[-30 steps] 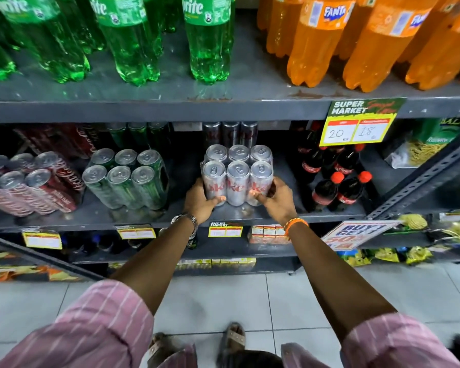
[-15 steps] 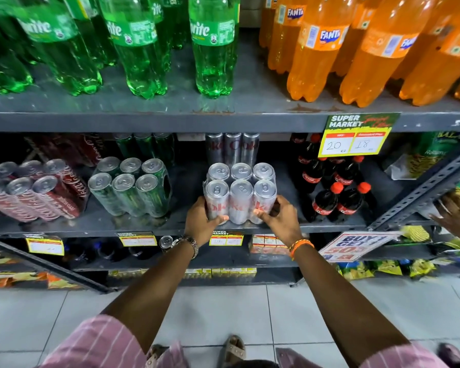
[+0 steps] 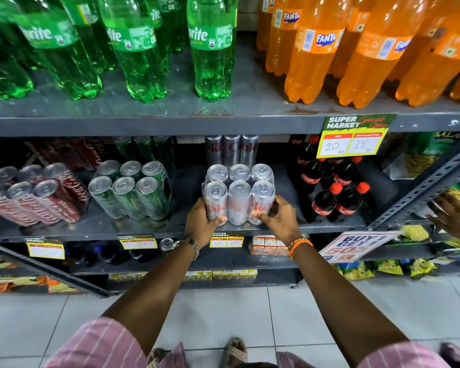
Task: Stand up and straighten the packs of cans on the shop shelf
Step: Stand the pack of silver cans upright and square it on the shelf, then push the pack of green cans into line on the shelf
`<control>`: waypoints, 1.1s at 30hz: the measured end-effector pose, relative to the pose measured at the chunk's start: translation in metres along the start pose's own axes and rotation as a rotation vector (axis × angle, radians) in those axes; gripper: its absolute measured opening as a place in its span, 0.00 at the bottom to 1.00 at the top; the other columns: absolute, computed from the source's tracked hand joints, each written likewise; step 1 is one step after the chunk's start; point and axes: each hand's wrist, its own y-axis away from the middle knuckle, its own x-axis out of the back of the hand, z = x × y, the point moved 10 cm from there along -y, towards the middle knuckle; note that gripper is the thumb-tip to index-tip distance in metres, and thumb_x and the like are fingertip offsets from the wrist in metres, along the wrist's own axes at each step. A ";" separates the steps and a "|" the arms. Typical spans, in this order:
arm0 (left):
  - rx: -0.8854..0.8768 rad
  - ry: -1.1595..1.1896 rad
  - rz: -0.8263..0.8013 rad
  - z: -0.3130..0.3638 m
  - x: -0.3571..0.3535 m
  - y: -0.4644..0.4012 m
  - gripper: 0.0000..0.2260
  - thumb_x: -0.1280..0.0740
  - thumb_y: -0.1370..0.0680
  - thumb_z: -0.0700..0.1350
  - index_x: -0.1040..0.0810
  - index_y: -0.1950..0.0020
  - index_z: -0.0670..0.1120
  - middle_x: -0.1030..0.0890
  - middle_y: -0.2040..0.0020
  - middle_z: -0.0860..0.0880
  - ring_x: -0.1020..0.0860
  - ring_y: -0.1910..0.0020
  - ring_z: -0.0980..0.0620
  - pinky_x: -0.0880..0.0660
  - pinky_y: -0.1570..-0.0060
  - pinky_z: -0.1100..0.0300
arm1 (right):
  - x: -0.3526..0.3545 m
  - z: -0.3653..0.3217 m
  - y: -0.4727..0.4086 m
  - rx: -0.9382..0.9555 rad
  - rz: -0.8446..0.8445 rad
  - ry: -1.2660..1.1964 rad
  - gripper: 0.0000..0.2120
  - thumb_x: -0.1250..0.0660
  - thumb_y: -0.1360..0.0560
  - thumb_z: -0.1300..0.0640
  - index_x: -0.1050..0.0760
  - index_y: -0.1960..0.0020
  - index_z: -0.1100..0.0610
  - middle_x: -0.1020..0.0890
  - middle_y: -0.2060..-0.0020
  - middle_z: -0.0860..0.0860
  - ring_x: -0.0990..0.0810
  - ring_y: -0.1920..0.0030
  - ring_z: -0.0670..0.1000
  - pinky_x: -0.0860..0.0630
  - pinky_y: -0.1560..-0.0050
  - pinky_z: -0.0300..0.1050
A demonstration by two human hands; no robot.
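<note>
A shrink-wrapped pack of silver cans [image 3: 239, 192] stands upright near the front edge of the middle grey shelf [image 3: 96, 227]. My left hand [image 3: 201, 221] grips its lower left corner and my right hand [image 3: 278, 217] grips its lower right corner. Left of it a pack of green cans [image 3: 130, 191] leans to the left. At the far left a pack of red cans [image 3: 35, 195] also leans. Behind the silver pack, more silver cans [image 3: 231, 150] stand at the back of the shelf.
Small cola bottles [image 3: 332, 192] stand right of the silver pack. Green bottles [image 3: 133, 46] and orange bottles [image 3: 314, 49] fill the shelf above. A yellow price tag [image 3: 352, 139] hangs from it. Another person's hand [image 3: 454, 216] reaches in at the right edge. Tiled floor lies below.
The view has risen and moved closer to the shelf. Both hands stay on the silver pack, which now stands more squarely. Another person's hand has come in at the right.
</note>
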 end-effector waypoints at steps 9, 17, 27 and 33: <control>0.025 0.062 -0.017 -0.003 0.026 0.008 0.33 0.22 0.33 0.42 0.30 0.32 0.41 0.21 0.35 0.44 0.22 0.36 0.48 0.24 0.35 0.51 | 0.008 -0.016 0.028 0.099 0.250 -0.054 0.45 0.15 0.42 0.51 0.32 0.31 0.56 0.24 0.36 0.53 0.24 0.34 0.56 0.26 0.32 0.48; -0.008 0.141 0.648 -0.049 0.214 0.077 0.15 0.31 0.29 0.32 0.22 0.48 0.48 0.17 0.53 0.49 0.19 0.53 0.51 0.22 0.51 0.66 | -0.099 -0.111 0.100 0.532 0.360 0.047 0.21 0.25 0.29 0.53 0.28 0.40 0.54 0.26 0.42 0.52 0.30 0.38 0.46 0.32 0.33 0.37; 0.089 -0.026 0.059 -0.117 0.249 -0.013 0.34 0.25 0.28 0.41 0.37 0.26 0.40 0.32 0.27 0.40 0.32 0.28 0.42 0.35 0.27 0.52 | -0.256 -0.158 0.026 0.123 -0.112 -0.135 0.27 0.22 0.30 0.58 0.29 0.35 0.56 0.23 0.45 0.43 0.23 0.46 0.36 0.25 0.42 0.28; 0.043 0.008 -0.043 -0.137 0.247 -0.040 0.31 0.26 0.27 0.47 0.34 0.28 0.41 0.25 0.31 0.42 0.26 0.32 0.43 0.28 0.33 0.45 | -0.274 -0.148 0.023 0.030 -0.114 -0.079 0.23 0.30 0.22 0.56 0.32 0.33 0.64 0.25 0.37 0.59 0.24 0.37 0.55 0.27 0.34 0.51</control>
